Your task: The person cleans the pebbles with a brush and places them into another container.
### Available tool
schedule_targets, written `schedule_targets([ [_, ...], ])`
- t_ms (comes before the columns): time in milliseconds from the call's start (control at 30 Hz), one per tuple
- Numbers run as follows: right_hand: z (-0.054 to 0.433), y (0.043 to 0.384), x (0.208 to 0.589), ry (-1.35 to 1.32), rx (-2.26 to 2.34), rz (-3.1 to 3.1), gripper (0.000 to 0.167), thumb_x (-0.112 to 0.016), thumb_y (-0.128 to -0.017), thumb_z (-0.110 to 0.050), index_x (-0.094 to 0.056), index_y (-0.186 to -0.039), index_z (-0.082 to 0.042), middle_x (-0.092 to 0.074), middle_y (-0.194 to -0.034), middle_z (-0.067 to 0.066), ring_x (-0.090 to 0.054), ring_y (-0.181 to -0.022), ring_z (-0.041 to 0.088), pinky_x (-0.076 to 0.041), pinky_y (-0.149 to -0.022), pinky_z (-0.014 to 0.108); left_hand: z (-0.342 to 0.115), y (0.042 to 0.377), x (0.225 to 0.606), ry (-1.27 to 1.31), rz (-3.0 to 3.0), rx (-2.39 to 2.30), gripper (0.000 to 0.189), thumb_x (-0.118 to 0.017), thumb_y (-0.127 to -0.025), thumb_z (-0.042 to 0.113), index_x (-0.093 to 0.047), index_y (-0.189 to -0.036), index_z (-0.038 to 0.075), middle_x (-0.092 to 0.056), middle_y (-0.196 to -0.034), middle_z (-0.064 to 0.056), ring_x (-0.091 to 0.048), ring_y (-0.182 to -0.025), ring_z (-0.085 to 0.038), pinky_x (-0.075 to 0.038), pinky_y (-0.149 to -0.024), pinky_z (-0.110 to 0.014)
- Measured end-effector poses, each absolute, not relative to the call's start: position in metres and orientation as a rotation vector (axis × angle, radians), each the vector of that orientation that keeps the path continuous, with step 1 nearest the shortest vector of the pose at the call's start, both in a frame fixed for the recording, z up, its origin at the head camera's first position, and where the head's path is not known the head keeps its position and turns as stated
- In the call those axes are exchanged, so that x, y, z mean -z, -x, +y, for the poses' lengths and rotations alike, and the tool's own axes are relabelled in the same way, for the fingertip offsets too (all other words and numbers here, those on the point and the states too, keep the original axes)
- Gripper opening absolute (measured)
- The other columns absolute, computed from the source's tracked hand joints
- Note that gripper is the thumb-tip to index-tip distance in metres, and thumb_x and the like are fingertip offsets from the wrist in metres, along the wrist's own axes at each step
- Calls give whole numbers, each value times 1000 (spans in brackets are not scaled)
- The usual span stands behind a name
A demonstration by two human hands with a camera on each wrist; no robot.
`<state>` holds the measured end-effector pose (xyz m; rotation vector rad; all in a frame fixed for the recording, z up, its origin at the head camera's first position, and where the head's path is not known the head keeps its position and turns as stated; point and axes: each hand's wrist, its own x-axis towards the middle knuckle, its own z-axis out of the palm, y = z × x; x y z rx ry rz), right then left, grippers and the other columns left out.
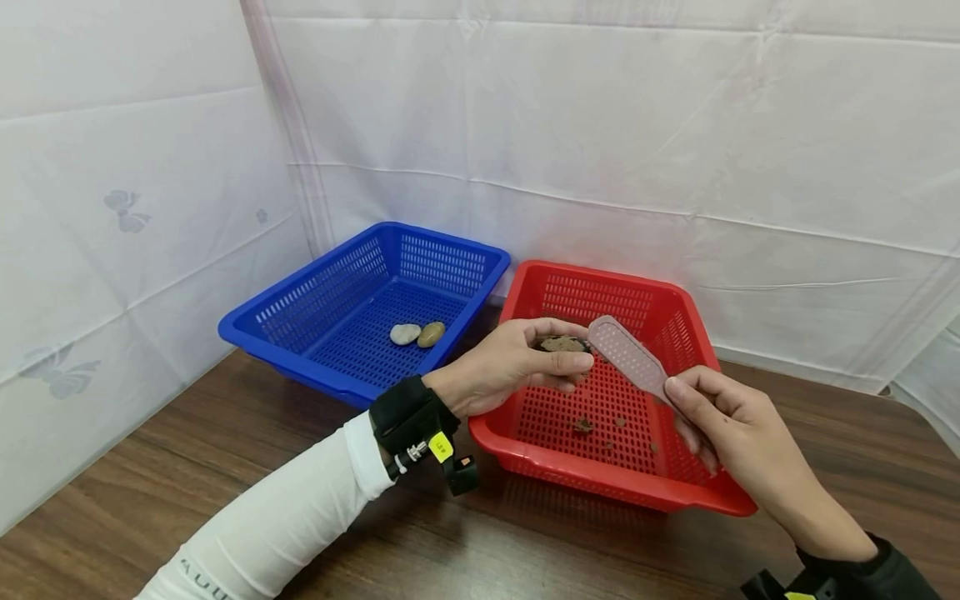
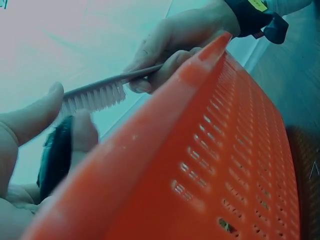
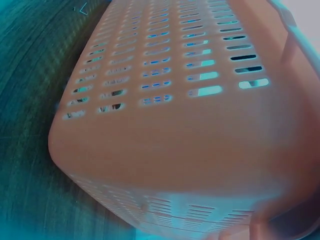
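Over the red basket (image 1: 592,477), my left hand (image 1: 498,362) grips a dark stone (image 1: 564,343) with brown mud on its upper face. The thumb lies along the near side and the fingers along the far side. My right hand (image 1: 742,425) pinches the handle of a pale pinkish brush (image 1: 628,354), its head close to the stone. In the left wrist view, the brush's white bristles (image 2: 95,97) point down beside the stone (image 2: 56,155); contact cannot be told. The right wrist view shows the basket's wall (image 3: 165,145), with the right hand out of sight.
Several small clumps of dirt (image 1: 583,425) lie on the red basket's floor. To the left stands a blue basket (image 1: 300,367) holding a white stone (image 1: 405,334) and a tan stone (image 1: 431,334). Both baskets rest on a brown wooden table (image 1: 420,550), backed by white cloth (image 1: 600,117).
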<state>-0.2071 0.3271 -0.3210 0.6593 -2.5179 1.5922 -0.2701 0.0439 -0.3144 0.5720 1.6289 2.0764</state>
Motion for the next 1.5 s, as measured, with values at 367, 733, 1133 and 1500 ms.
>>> schedule_targets([
  [367, 328, 208, 322, -555, -1626, -2531, 24, -55, -113, -24, -59, -98, -6, -53, -66, 10, -45, -46, 25, -40, -39, 39, 43, 272, 313, -473, 1512, -2183, 59, -57, -104, -12, -39, -159, -3, -55, -142, -27, -67, -121, -38, -49, -110, -50],
  [733, 326, 208, 321, -540, -1592, -2556, 25, -55, -113, -26, -60, -100, -6, -54, -67, 10, -46, -47, 24, -41, -39, 39, 42, 272, 314, -583, 1570, -2170, 53, -61, -102, -11, -52, -153, 0, -63, -138, -22, -67, -119, -28, -55, -105, -45],
  [1133, 330, 207, 321, -568, -1677, -2485, 11, -61, -110, -15, -65, -102, -9, -47, -63, 7, -41, -47, 24, -38, -40, 39, 44, 272, 314, -520, 1568, -2187, 38, -48, -115, 15, -54, -145, -7, -66, -123, -17, -70, -104, -21, -59, -100, -42],
  [1500, 328, 205, 322, -700, -1448, -2582, 9, -66, -107, -11, -66, -99, -14, -45, -58, 3, -41, -44, 21, -37, -39, 35, 45, 271, 314, -565, 1536, -2101, 36, -48, -116, 24, -57, -136, -5, -72, -121, -23, -77, -100, -29, -64, -86, -46],
])
